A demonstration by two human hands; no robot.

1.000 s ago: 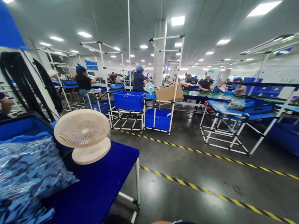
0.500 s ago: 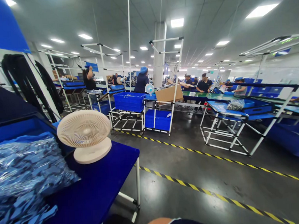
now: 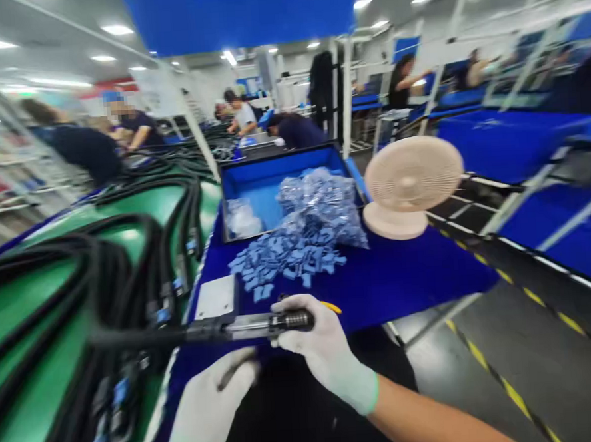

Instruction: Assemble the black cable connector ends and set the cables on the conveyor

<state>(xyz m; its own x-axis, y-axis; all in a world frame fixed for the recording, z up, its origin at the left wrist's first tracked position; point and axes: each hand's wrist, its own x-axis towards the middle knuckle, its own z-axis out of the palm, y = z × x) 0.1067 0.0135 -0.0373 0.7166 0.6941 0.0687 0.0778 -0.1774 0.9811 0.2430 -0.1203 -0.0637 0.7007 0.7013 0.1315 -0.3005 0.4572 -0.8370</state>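
Sprawling over the green belt (image 3: 11, 312) on the left, black hoses (image 3: 127, 258) crowd that side, while the blue table (image 3: 403, 274) ahead carries a blue tray (image 3: 253, 183), a cream fan (image 3: 413, 174), a clear bag (image 3: 319, 203) and loose blue pieces (image 3: 282, 262). The held hose (image 3: 147, 337) is black with a shiny metal fitting (image 3: 262, 325), lying level over the table's near edge; the gloved right hand (image 3: 323, 352) is clenched around that fitting, the left hand (image 3: 211, 406) just below too blurred to tell its grip. Bare tabletop lies open right of the hands, up to the aisle edge.
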